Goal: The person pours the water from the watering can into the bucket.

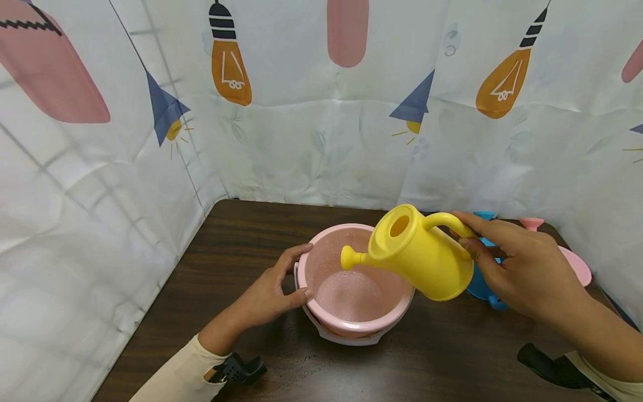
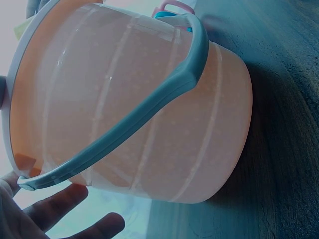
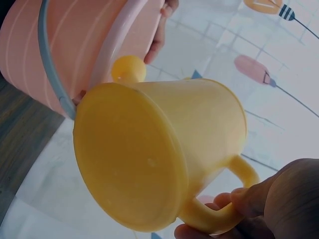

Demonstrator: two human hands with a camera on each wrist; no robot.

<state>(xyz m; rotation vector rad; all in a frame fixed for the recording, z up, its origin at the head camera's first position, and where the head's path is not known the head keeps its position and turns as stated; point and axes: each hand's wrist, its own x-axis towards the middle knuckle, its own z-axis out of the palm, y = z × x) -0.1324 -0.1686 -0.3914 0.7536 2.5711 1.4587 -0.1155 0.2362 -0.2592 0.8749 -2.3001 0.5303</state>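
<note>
can (image 1: 424, 258) tilted, my right hand (image 1: 524, 268) gripping its handle (image 1: 442, 219) to aim into the bucket (image 1: 351, 325) — left hand (image 1: 275, 290) holds that steady.

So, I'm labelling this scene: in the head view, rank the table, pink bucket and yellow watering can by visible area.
1. Table
2. Pink bucket
3. Yellow watering can

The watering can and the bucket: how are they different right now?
The watering can is yellow; the bucket is pink. The can is tilted in the air, gripped by the right hand, while the bucket stands on the table. The can has a small opening and a spout; the bucket has one wide, round mouth. Both have a handle, and the hands touch both: the left hand is on the bucket.
</note>
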